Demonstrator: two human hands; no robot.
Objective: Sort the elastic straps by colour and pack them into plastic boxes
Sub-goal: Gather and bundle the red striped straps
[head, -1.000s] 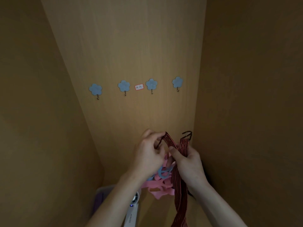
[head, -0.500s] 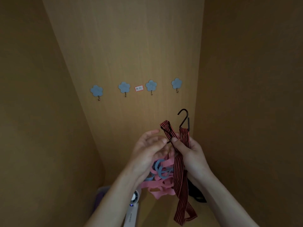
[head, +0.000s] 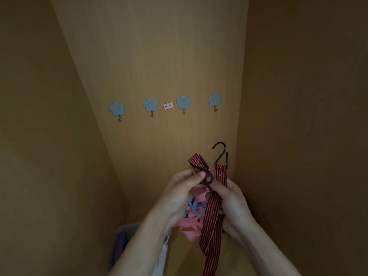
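Head view: my left hand (head: 179,194) pinches, thumb against forefinger, the folded end of the red-and-black striped strap (head: 212,222) right at its lower hook (head: 209,179).
Right hand (head: 233,198): curled round the same strap just under the upper hook (head: 220,152), which stands upright above my knuckles, right of centre in the lower frame.
Strap: both ends are up between my hands. The doubled length hangs down the lower middle and runs off the bottom edge.
Behind my hands: pink straps (head: 189,226) and a blue strap (head: 196,209) are bunched together. I cannot tell whether my lower fingers hold them.
Box: a clear plastic box (head: 127,230) sits at lower left, partly hidden by my left forearm.
Backdrop: four blue flower hooks (head: 150,104) and a small label (head: 168,106) on the wooden back panel, mid-frame.
Step in hand: I judge I am evening up the two hooked ends before folding.
Doing it well: I would bring the hooks side by side, keep the webbing flat and untwisted, and keep the hooks clear of the pink loops.
Change: half a second ago my left fingers were looser and the lower hook was hidden. A second ago both hands sat lower, and the upper hook barely showed.
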